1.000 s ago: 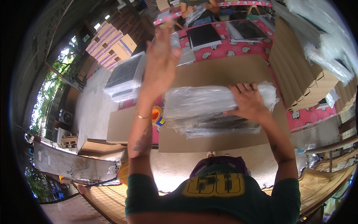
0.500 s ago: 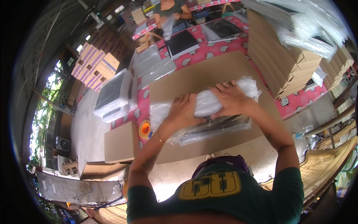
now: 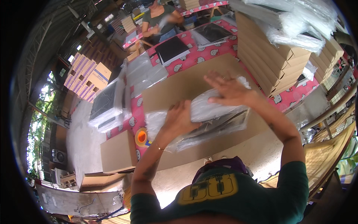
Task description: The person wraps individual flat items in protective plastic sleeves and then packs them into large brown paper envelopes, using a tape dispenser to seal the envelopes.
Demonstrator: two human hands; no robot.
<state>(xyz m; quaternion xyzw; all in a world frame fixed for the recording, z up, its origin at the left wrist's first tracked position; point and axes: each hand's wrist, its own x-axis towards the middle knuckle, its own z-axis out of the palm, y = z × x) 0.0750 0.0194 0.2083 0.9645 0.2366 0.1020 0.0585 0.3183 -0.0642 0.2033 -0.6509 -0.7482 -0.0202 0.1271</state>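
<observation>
A flat dark item in clear plastic wrap (image 3: 209, 106) lies on a large brown cardboard sheet (image 3: 179, 93) in front of me. Its far part is a bunched white roll of the wrap, while dark panels (image 3: 227, 123) show through at the near side. My left hand (image 3: 179, 118) grips the left part of the roll, fingers curled over it and thumb stretched to the right. Over the right part, my right hand (image 3: 231, 91) has its fingers spread, somewhat blurred, holding nothing; whether its palm touches the wrap I cannot tell. An orange tape roll (image 3: 141, 137) lies by my left forearm.
A stack of brown boxes (image 3: 268, 56) topped with plastic-wrapped items rises at the right. Wrapped dark panels (image 3: 106, 99) are piled at the left. Clear plastic sheets (image 3: 145, 72) and a black panel (image 3: 172, 50) lie on the pink tablecloth (image 3: 195, 59). Another person (image 3: 160, 20) handles plastic at the far side.
My right hand has loosened from the wrapped item, moving slightly left and away with fingers spread. My left hand stays on the roll. More of the dark panels shows at the near right.
</observation>
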